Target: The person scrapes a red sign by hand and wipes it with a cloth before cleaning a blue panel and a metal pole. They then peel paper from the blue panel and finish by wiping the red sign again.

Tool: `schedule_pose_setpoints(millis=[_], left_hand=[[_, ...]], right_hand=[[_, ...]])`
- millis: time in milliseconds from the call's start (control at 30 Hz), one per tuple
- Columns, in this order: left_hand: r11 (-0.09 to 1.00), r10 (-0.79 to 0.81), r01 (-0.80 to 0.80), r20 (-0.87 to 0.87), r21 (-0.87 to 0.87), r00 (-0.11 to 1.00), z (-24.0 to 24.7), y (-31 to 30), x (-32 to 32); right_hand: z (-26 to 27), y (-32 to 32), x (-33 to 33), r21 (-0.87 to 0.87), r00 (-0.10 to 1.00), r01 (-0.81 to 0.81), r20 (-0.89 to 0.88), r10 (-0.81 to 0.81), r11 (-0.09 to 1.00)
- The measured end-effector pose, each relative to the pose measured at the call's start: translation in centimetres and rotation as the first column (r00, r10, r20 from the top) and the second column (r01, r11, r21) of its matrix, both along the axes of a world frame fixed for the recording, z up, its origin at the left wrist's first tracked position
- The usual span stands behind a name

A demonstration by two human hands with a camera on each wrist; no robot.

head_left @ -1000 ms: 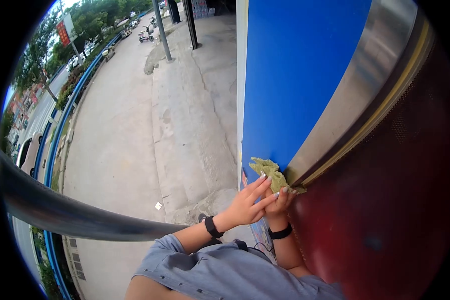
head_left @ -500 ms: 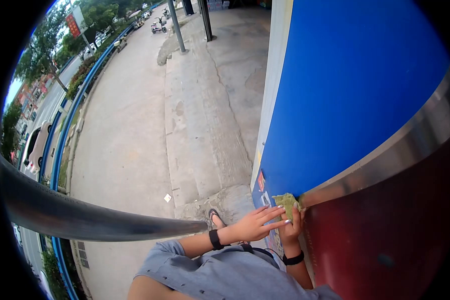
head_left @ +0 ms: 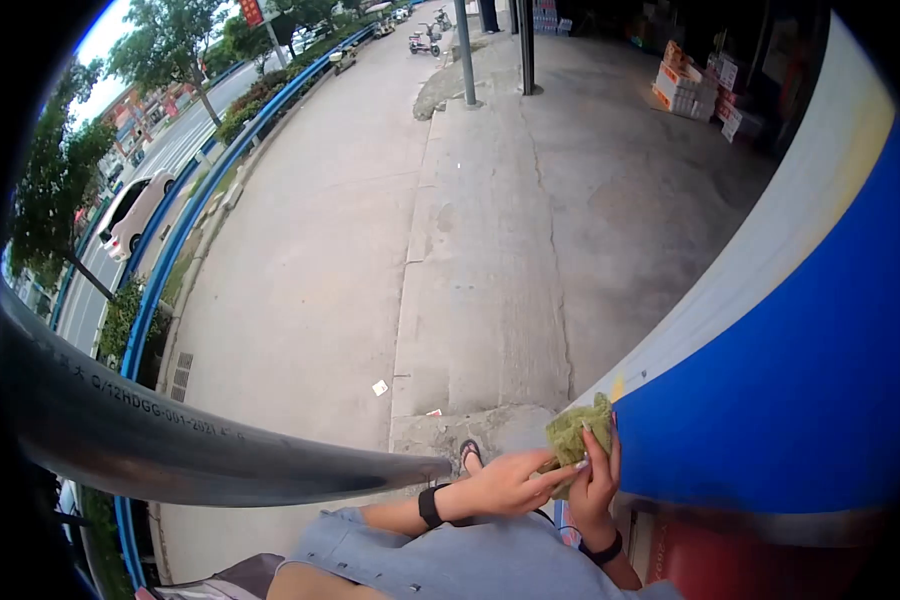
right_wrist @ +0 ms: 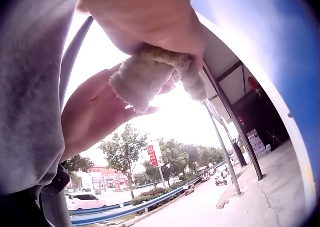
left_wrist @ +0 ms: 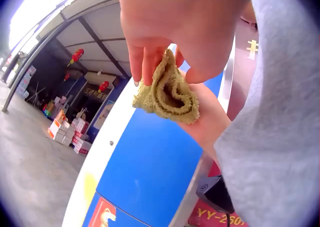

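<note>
A folded yellow-green cloth [head_left: 576, 436] is held between both hands, in front of the edge of the blue and white panel [head_left: 770, 400]. From the left, my left hand [head_left: 515, 484] pinches its lower part; in the left wrist view, that hand's fingers and thumb lie around the cloth [left_wrist: 175, 99], whose folds show a hollow. On the cloth's right side my right hand [head_left: 596, 482] grips it, fingers pointing up. The right wrist view shows the cloth [right_wrist: 142, 79] hanging below my right hand [right_wrist: 150, 22], partly hidden by it.
A thick metal pole [head_left: 220, 450] crosses the lower left, near the left forearm. Red bodywork [head_left: 740, 560] lies at the lower right. Beyond are concrete paving [head_left: 300, 270], a blue railing [head_left: 185, 225], a parked car [head_left: 135, 215] and stacked boxes [head_left: 685, 88].
The head view has swung rightward, showing more of the shaded area and boxes. Both hands have moved with the cloth off the metal strip to the panel's edge, and the cloth is bunched up more.
</note>
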State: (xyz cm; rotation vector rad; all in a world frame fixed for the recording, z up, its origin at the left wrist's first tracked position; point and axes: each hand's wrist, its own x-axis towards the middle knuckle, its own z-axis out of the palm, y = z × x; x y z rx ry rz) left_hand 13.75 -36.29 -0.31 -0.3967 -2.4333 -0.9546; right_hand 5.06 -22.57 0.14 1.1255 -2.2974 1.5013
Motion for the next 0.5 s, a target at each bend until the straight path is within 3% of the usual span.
schedule_pose_setpoints(millis=[33,133,200,267,300,400,433,500], left_hand=[[0.998,0.041,-0.043,-0.031,-0.042,0.999,0.5,-1.9,0.4],[0.970,0.242,-0.245,-0.173,0.003,0.955,1.7,-6.2,2.4],[0.936,0.346,-0.352,-0.250,0.019,0.904,0.6,-8.4,3.7],[0.882,0.455,-0.472,-0.291,0.014,0.842,0.3,-9.4,5.6],[0.894,0.438,-0.449,-0.216,-0.002,0.873,1.0,-10.2,6.3],[0.795,0.477,-0.507,0.172,0.334,0.862,2.8,-11.7,8.2],[0.838,0.538,-0.546,-0.184,0.011,0.823,3.3,-12.5,9.1],[0.707,0.615,-0.702,-0.414,-0.088,0.671,4.4,-13.4,10.7]], right_hand=[[-0.7,-1.7,-0.4,0.053,0.999,-0.040,0.008,0.040,0.998],[-0.3,-9.0,-0.4,-0.199,0.926,-0.261,0.225,0.304,0.945],[-0.3,-13.2,0.5,-0.257,0.843,-0.431,0.225,0.488,0.865],[-1.4,-16.8,1.0,-0.174,0.828,-0.533,0.094,0.553,0.828],[-1.3,-18.1,1.4,-0.217,0.789,-0.581,0.090,0.608,0.785],[-0.7,-22.0,2.7,-0.346,0.649,-0.690,0.093,0.755,0.636],[-1.0,-23.4,3.3,-0.384,0.592,-0.721,0.091,0.800,0.577],[-0.4,-26.1,4.4,-0.371,0.510,-0.796,0.013,0.860,0.478]])
